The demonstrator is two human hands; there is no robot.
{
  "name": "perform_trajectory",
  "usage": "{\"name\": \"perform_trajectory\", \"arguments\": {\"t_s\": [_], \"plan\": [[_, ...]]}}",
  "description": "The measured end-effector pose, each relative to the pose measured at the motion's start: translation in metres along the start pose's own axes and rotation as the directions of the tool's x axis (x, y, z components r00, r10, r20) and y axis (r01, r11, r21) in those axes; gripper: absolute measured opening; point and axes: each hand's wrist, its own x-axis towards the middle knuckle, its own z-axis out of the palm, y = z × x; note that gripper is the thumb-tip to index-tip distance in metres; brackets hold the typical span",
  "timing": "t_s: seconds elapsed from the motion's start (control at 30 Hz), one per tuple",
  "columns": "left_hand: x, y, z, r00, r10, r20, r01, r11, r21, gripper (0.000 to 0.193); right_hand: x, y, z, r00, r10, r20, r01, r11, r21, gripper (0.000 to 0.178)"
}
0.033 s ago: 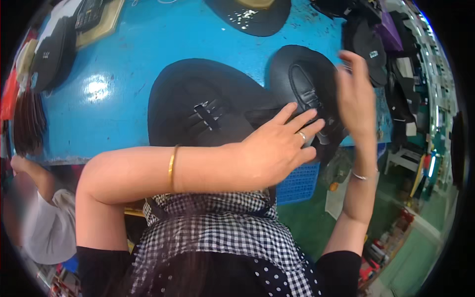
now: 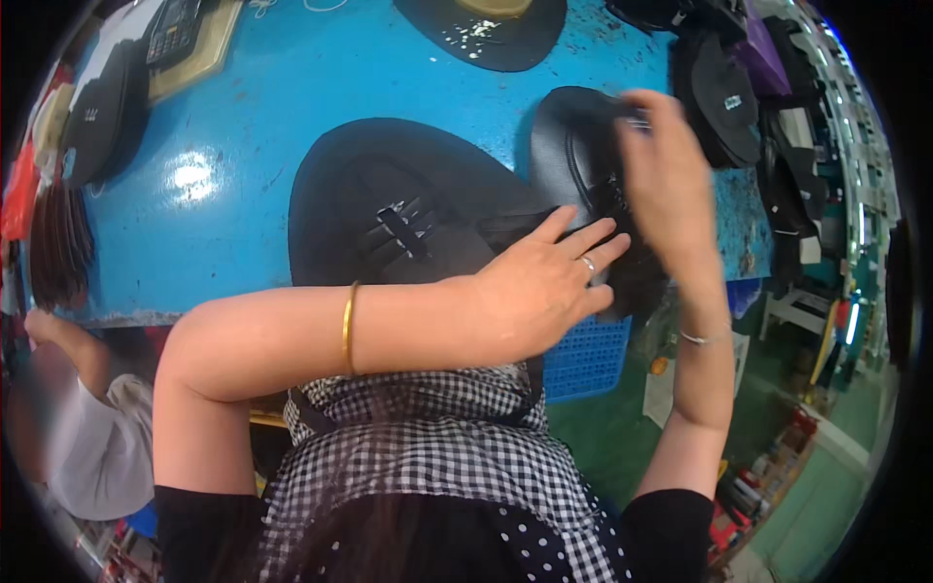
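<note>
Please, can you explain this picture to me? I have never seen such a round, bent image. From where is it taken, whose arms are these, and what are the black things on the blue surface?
The picture comes from a wide fisheye camera worn on a person's head, looking down. That lens makes the round frame and bends straight edges. No machine is here: the two bare arms coming from the lower edge are the wearer's own.

The left hand, with a ring and a gold bangle on that wrist, rests flat on dark fabric at the edge of a large black oval piece lying on the blue table. The right hand is raised and blurred over a second black piece; I cannot tell whether its fingers grip it.

More black caps lie at the right, and a blue basket sits below the table edge. Another person sits at the left.
</note>
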Motion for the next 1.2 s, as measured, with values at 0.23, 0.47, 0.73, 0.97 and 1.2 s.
{"name": "perform_trajectory", "arguments": {"t_s": [0.23,0.47,0.73,0.97,1.2], "plan": [[0.007,-0.023,0.016,0.998,0.003,0.061,-0.008,0.996,0.087,0.020,0.020,0.070,0.052,0.975,-0.213,-0.069,0.197,0.962,-0.189,0.029],[0.008,-0.026,0.019,0.998,0.005,0.058,-0.007,0.999,0.041,0.023,0.011,0.041,0.001,0.987,0.139,0.076,-0.133,0.988,-0.083,0.027],[0.009,-0.027,0.017,0.997,0.015,0.076,-0.020,0.997,0.072,0.026,0.000,0.057,-0.016,0.926,0.378,0.009,-0.364,0.898,-0.249,0.018],[0.007,-0.027,0.016,0.998,-0.006,0.066,0.004,1.000,0.021,0.028,-0.091,0.023,-0.030,0.954,-0.117,0.277,0.152,0.982,-0.109,0.054],[0.004,-0.028,0.018,0.999,0.010,0.054,-0.011,1.000,0.026,0.028,-0.097,-0.004,-0.042,0.977,-0.077,0.199,0.087,0.995,-0.040,0.053]]}}
